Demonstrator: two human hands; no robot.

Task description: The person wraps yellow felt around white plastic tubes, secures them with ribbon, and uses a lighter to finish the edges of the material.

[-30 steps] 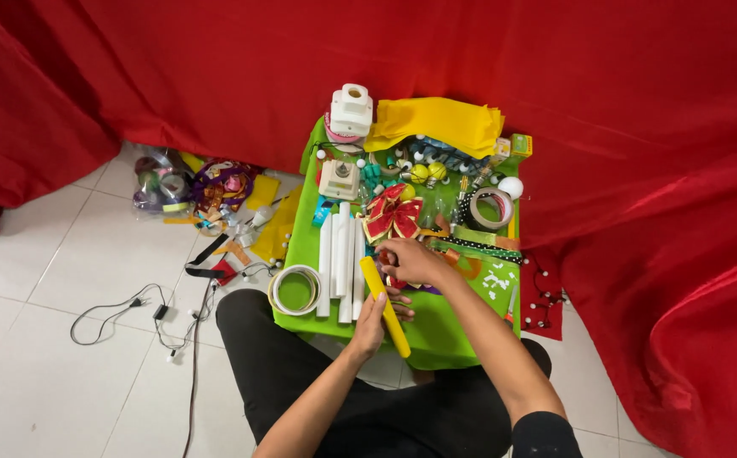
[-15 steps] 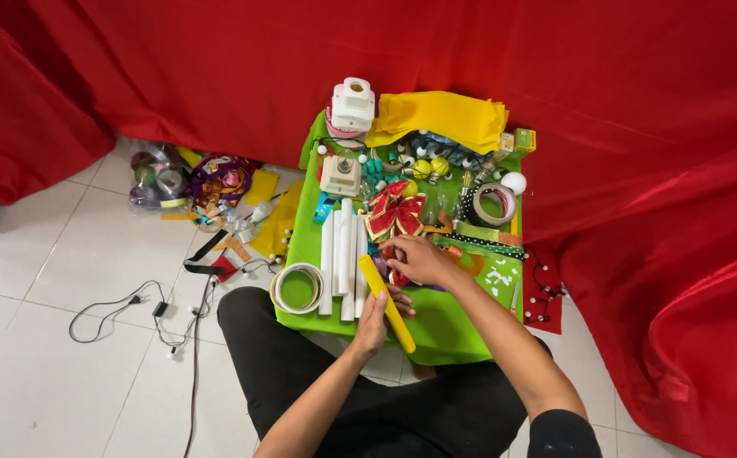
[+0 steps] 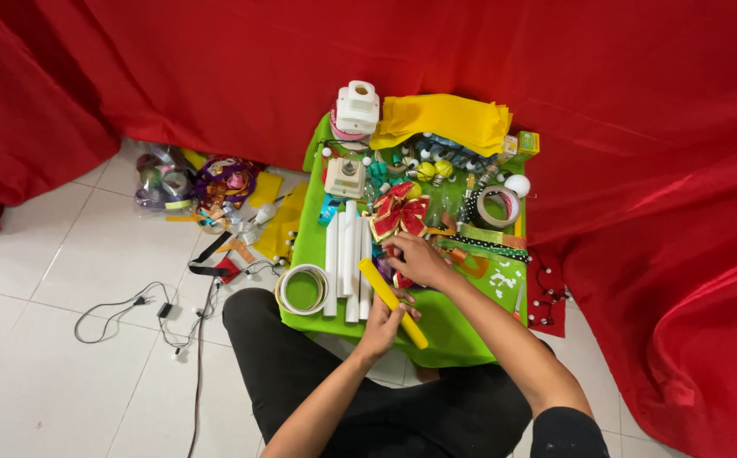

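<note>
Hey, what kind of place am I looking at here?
Probably a makeshift home craft corner on a tiled floor: red fabric hangs as a backdrop, and a green tray is crowded with ribbons, tape rolls and white tubes.

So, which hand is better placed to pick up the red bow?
Probably the right hand: it already rests by the red bow, seemingly free. The left hand holds the yellow stick.

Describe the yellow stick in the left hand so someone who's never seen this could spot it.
Find the green board against the red cloth. At its near edge the left hand holds the yellow stick, slanted beside upright white tubes; it alone is yellow and diagonal.
</note>
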